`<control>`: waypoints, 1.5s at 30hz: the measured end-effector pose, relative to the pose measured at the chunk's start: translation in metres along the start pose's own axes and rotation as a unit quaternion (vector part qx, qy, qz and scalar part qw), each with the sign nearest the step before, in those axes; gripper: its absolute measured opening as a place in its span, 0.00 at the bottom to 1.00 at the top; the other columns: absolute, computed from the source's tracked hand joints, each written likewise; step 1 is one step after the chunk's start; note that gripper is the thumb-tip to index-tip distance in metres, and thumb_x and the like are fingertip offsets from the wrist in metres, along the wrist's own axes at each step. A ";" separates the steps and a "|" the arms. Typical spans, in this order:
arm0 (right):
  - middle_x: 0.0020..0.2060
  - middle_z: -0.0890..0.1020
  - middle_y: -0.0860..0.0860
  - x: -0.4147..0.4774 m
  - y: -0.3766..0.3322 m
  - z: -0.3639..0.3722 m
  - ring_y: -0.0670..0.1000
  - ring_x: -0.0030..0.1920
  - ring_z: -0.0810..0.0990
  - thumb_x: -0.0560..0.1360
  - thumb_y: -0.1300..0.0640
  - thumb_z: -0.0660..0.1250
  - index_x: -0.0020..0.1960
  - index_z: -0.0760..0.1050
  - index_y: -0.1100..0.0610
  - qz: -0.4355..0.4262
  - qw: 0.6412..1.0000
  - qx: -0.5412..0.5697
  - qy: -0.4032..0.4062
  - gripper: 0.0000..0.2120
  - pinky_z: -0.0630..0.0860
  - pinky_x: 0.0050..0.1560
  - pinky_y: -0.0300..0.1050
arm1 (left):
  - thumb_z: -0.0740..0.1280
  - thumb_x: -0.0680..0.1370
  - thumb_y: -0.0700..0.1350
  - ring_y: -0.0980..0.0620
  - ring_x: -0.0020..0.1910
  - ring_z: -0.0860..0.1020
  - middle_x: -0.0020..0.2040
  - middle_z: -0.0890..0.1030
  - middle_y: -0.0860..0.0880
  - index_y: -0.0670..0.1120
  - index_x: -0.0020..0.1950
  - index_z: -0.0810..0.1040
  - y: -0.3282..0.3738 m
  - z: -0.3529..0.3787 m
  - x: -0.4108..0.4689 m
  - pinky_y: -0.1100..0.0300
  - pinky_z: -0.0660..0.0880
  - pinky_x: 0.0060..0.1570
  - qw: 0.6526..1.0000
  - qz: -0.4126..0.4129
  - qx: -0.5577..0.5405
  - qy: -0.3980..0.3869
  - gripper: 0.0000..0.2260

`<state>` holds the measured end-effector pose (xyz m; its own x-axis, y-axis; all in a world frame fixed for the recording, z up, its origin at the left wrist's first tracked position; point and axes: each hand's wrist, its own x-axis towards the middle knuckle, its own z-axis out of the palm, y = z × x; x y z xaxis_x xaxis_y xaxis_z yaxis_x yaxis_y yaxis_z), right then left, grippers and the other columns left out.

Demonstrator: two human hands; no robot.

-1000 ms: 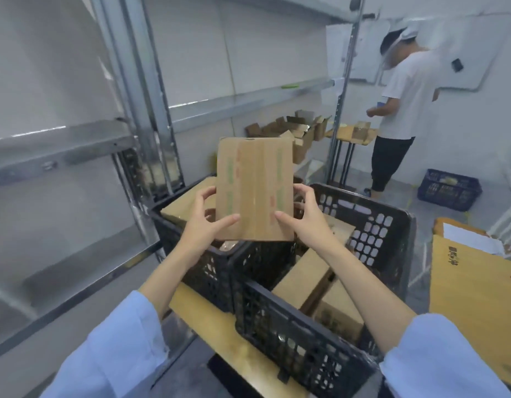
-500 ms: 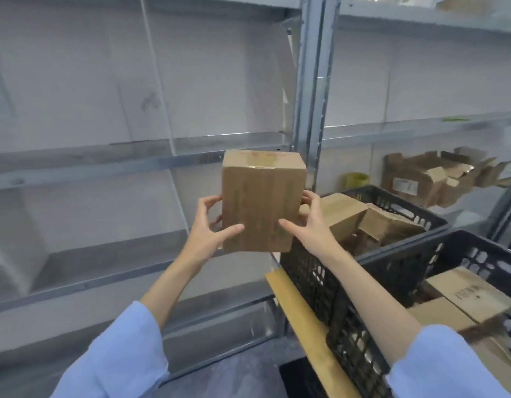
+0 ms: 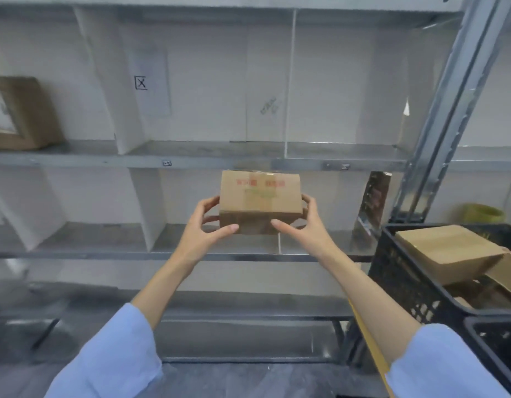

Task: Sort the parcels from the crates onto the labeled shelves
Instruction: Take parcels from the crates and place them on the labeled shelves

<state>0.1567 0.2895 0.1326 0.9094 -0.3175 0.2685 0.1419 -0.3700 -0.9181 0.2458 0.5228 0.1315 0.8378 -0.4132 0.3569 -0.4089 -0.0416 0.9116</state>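
Cardboard parcel (image 3: 260,201) gripped at both ends by left hand (image 3: 204,229) and right hand (image 3: 308,226) before grey metal shelves (image 3: 191,160).

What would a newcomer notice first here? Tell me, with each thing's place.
A taped cardboard parcel sits dead centre, gripped at its ends by the left hand and right hand, in front of the grey metal shelves. At the right edge a black crate holds more parcels, and a lone brown box stands on the upper shelf at far left.
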 end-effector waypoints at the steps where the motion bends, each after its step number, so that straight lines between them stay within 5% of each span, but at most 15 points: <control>1: 0.61 0.71 0.39 0.004 -0.005 0.013 0.38 0.61 0.71 0.66 0.39 0.76 0.69 0.54 0.40 0.002 1.000 0.010 -0.008 0.40 0.69 0.57 0.34 | 0.77 0.63 0.61 0.69 0.59 0.74 0.65 0.71 0.70 0.62 0.66 0.68 -0.001 -0.012 -0.002 0.70 0.71 0.50 1.000 -0.002 0.000 0.009 0.34; 4: 0.64 0.73 0.46 0.014 -0.019 0.049 0.43 0.64 0.73 0.67 0.38 0.73 0.68 0.57 0.45 0.006 0.998 0.048 -0.027 0.38 0.70 0.65 0.41 | 0.77 0.60 0.63 0.72 0.57 0.74 0.65 0.70 0.70 0.64 0.65 0.67 -0.004 -0.050 -0.005 0.71 0.71 0.50 1.000 -0.012 -0.004 0.027 0.37; 7: 0.67 0.72 0.47 0.022 -0.027 0.082 0.40 0.62 0.73 0.73 0.45 0.72 0.70 0.57 0.47 -0.009 0.998 0.052 -0.043 0.33 0.71 0.63 0.39 | 0.80 0.63 0.60 0.73 0.58 0.73 0.67 0.69 0.67 0.64 0.74 0.60 -0.011 -0.086 -0.010 0.71 0.70 0.52 0.999 -0.018 -0.003 0.026 0.45; 10: 0.69 0.66 0.43 0.026 -0.033 0.112 0.42 0.64 0.71 0.73 0.52 0.75 0.77 0.50 0.46 -0.015 0.996 0.040 -0.080 0.43 0.69 0.62 0.39 | 0.78 0.64 0.56 0.73 0.56 0.73 0.69 0.68 0.61 0.60 0.79 0.55 -0.018 -0.115 -0.017 0.76 0.71 0.47 0.999 -0.029 0.006 0.045 0.48; 15: 0.75 0.62 0.46 0.030 -0.042 0.160 0.45 0.68 0.67 0.71 0.56 0.77 0.80 0.50 0.47 -0.027 0.991 -0.001 -0.131 0.48 0.68 0.59 0.34 | 0.76 0.65 0.55 0.56 0.67 0.69 0.72 0.65 0.54 0.56 0.77 0.63 -0.027 -0.156 -0.029 0.80 0.70 0.49 0.996 -0.035 0.017 0.075 0.42; 20: 0.75 0.63 0.46 0.030 -0.049 0.200 0.49 0.71 0.67 0.70 0.59 0.78 0.78 0.54 0.45 -0.043 0.989 0.011 -0.138 0.46 0.70 0.55 0.26 | 0.75 0.67 0.53 0.51 0.69 0.69 0.72 0.69 0.54 0.55 0.74 0.65 -0.031 -0.194 -0.038 0.55 0.69 0.69 0.996 -0.032 -0.001 0.088 0.38; 24: 0.73 0.65 0.45 0.029 -0.058 0.224 0.46 0.69 0.67 0.70 0.58 0.78 0.77 0.54 0.44 -0.057 0.989 0.004 -0.136 0.46 0.69 0.62 0.37 | 0.78 0.67 0.56 0.55 0.67 0.72 0.70 0.72 0.58 0.57 0.71 0.67 -0.041 -0.221 -0.047 0.63 0.71 0.57 0.994 -0.038 0.006 0.098 0.36; 29: 0.72 0.66 0.42 0.028 -0.067 0.250 0.46 0.70 0.66 0.68 0.54 0.80 0.75 0.55 0.41 -0.066 0.988 -0.005 -0.139 0.46 0.70 0.66 0.44 | 0.76 0.66 0.56 0.58 0.65 0.73 0.67 0.73 0.60 0.57 0.65 0.70 -0.054 -0.245 -0.058 0.60 0.73 0.59 0.993 -0.047 -0.017 0.103 0.29; 33: 0.72 0.65 0.41 0.024 -0.071 0.265 0.46 0.71 0.66 0.64 0.47 0.81 0.74 0.56 0.44 -0.044 0.985 0.017 -0.166 0.48 0.67 0.68 0.44 | 0.79 0.66 0.56 0.58 0.62 0.76 0.64 0.74 0.61 0.55 0.63 0.70 -0.061 -0.258 -0.067 0.68 0.76 0.51 0.991 -0.048 -0.047 0.113 0.30; 38: 0.60 0.65 0.27 0.022 -0.082 0.288 0.39 0.64 0.67 0.68 0.44 0.76 0.68 0.57 0.41 -0.016 0.985 0.021 -0.168 0.37 0.67 0.65 0.42 | 0.75 0.69 0.52 0.71 0.59 0.73 0.65 0.71 0.62 0.53 0.71 0.66 -0.062 -0.273 -0.073 0.72 0.74 0.50 0.989 -0.029 -0.042 0.141 0.33; 42: 0.70 0.63 0.38 0.023 -0.092 0.304 0.42 0.68 0.64 0.71 0.50 0.76 0.76 0.52 0.43 -0.044 0.984 0.028 -0.172 0.42 0.68 0.67 0.46 | 0.74 0.73 0.45 0.55 0.64 0.75 0.66 0.69 0.59 0.55 0.76 0.62 -0.066 -0.289 -0.075 0.70 0.74 0.52 0.985 -0.033 -0.029 0.164 0.35; 45: 0.75 0.59 0.43 0.025 -0.100 0.318 0.45 0.70 0.63 0.73 0.52 0.75 0.79 0.52 0.45 -0.070 0.981 0.013 -0.178 0.43 0.68 0.66 0.45 | 0.74 0.73 0.45 0.54 0.65 0.72 0.65 0.66 0.60 0.56 0.76 0.62 -0.067 -0.303 -0.078 0.66 0.74 0.56 0.984 -0.032 -0.020 0.174 0.35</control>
<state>0.2899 0.5965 0.1388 0.9584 0.0613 0.2787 0.2815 -0.3640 -0.8878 0.3173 0.8337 0.1045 0.9373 -0.0750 0.3404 -0.3426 -0.0181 0.9393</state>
